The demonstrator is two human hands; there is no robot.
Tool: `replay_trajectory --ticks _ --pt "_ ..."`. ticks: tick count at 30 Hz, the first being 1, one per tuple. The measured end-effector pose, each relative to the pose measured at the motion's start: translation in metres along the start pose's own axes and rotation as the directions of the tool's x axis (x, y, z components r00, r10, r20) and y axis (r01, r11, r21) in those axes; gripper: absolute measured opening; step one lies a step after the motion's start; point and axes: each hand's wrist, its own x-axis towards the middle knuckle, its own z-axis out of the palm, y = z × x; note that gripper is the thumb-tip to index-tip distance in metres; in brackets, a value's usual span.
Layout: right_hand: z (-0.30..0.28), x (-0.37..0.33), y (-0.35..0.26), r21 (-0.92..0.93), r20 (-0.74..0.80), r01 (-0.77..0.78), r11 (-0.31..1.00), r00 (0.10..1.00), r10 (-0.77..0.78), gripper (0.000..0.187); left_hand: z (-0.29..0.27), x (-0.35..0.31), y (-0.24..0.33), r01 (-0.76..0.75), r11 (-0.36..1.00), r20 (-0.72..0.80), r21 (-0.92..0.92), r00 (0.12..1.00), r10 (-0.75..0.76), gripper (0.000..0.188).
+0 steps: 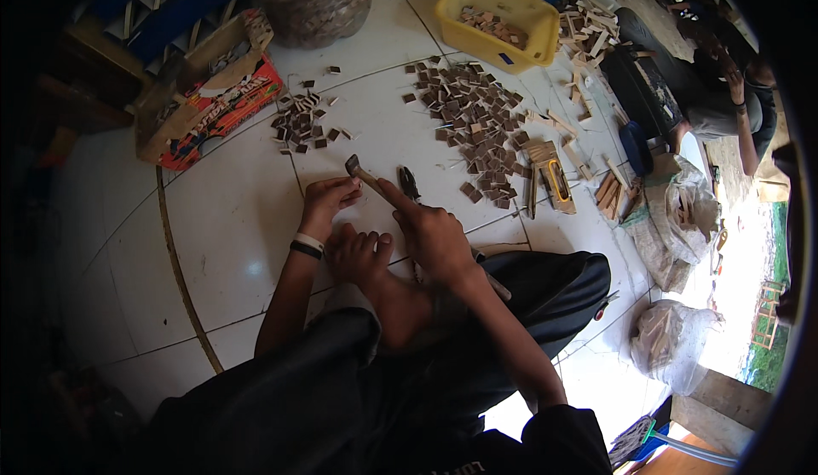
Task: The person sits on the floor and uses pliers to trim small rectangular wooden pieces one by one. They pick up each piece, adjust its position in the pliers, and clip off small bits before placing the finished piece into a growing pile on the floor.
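Observation:
My right hand (436, 241) is wrapped round the wooden handle of a small hammer (366, 177), index finger stretched along it. The hammer's dark metal head points up and left, close to the fingertips of my left hand (326, 206). That hand is closed in a pinch; what sits between its fingers is too small to make out. My bare foot (362, 258) rests on the tiles between both hands. A pair of dark pliers (408, 183) lies just beyond my right hand. Many small brown square tiles (481, 126) are heaped ahead, with a smaller pile (298, 124) to the left.
A red and orange cardboard box (223, 104) stands at left, near a large clear plastic container (311, 2). A yellow basin (498, 19) holds more pieces. Wood offcuts (588, 32), a yellow-windowed package (554, 177) and sacks (673, 219) line the right, where another person (724, 92) sits.

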Motion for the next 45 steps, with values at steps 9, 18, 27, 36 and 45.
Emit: replay_trajectory --ticks 9,18,27,36,45 --pt "0.025 -0.007 0.024 -0.046 0.023 -0.028 0.999 0.999 0.029 0.062 0.008 -0.006 0.003 -0.008 1.0 -0.088 -0.03 0.996 0.005 0.022" --pt "0.033 -0.006 0.028 -0.167 0.044 0.004 0.986 0.999 0.004 0.073 0.012 -0.006 -0.004 -0.046 0.997 -0.139 0.068 0.989 0.055 0.02" --pt "0.024 -0.008 0.021 -0.141 0.077 -0.02 0.99 0.997 0.031 0.066 0.008 -0.012 0.001 -0.019 0.998 -0.128 0.061 0.991 0.027 0.017" --pt "0.024 -0.007 0.021 -0.134 0.107 0.0 0.991 0.994 0.014 0.067 0.005 -0.013 0.003 0.001 0.995 -0.095 0.099 0.995 0.009 0.022" --pt "0.023 -0.009 0.021 -0.125 0.105 0.011 0.992 0.994 0.003 0.068 -0.001 -0.01 -0.003 0.012 0.997 -0.079 0.071 0.997 -0.006 0.023"
